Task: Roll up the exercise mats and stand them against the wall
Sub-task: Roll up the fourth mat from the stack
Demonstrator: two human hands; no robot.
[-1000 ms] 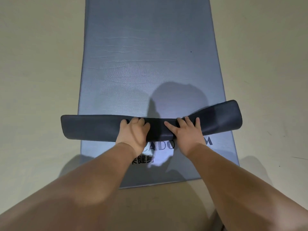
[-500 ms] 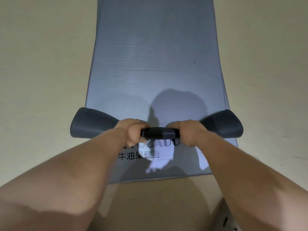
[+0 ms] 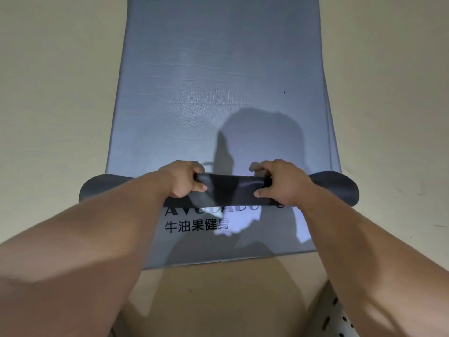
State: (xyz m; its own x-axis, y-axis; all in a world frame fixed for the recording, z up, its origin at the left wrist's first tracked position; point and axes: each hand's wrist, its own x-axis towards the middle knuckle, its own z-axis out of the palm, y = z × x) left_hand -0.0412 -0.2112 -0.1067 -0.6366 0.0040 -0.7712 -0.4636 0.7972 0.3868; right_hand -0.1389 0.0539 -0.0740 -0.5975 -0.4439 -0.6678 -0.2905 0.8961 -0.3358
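Mat [image 3: 218, 81] flat on floor; dark roll [image 3: 233, 188] gripped between left hand [image 3: 184, 180], right hand [image 3: 279, 182].

the dark roll [image 3: 233, 188] lies crosswise over the near part of the grey exercise mat [image 3: 218, 81]. its flared ends reach past both mat edges, so it bars the straight way forward at mat level. the left hand [image 3: 182, 181] and right hand [image 3: 281, 183] grip its pinched middle, with a short stretch of roll bare between them. the left forearm [image 3: 109, 239] and right forearm [image 3: 352, 239] slant over the near strip of mat around the printed lettering [image 3: 196, 224]. beyond the roll the mat runs flat and open to the top of view. bare beige floor [image 3: 53, 93] runs open along either side. patterned fabric [image 3: 340, 319] fills the near right corner.
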